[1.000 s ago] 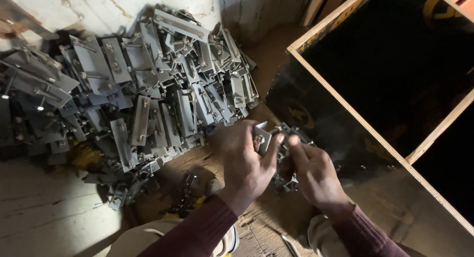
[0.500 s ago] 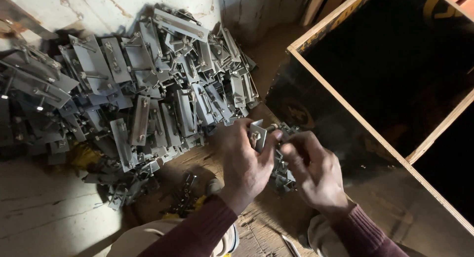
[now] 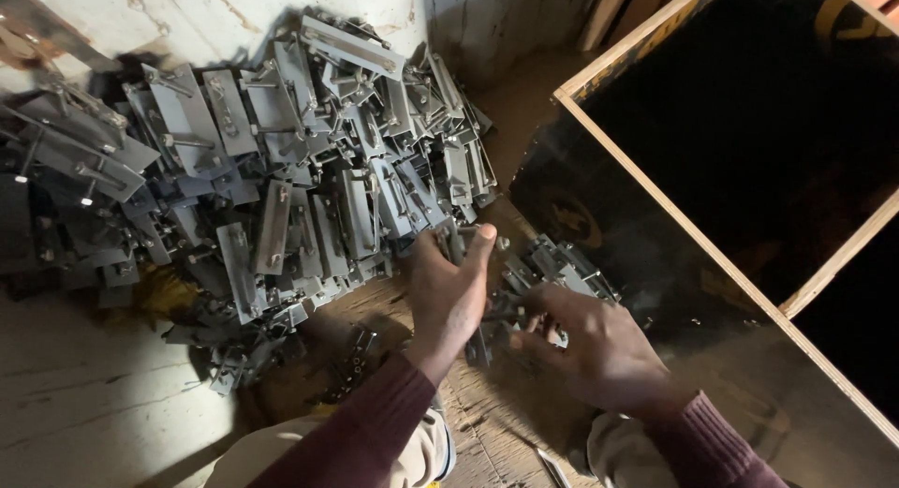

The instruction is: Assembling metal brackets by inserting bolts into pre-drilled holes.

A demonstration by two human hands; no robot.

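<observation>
Head-camera view, looking down on a workshop floor [image 3: 112, 422]; a large black-lined wooden crate [image 3: 749, 151] stands open at the right, its pale rim angled toward the worker, near enough to be reached without rising; a broad heap of grey metal brackets [image 3: 281, 170], each a flat plate with bolts through it, is banked against the whitewashed wall [image 3: 187, 10] at the left, which appears to keep the loose parts from spreading; a smaller cluster of the same fittings [image 3: 562, 263] lies beside the crate's dark side, just beyond the fingers, apart from the main heap; the left hand [image 3: 445, 291], in a maroon sleeve, is closed around one bracket [image 3: 451, 237] at the edge of the pile, thumb and fingers pinching it upright, seemingly to steady it; the right hand [image 3: 599, 343] is curled tight on a dark bolted piece [image 3: 501, 310] held low between both hands, close to the left for a two-handed grip; what joins the two pieces is hidden by the fingers.
</observation>
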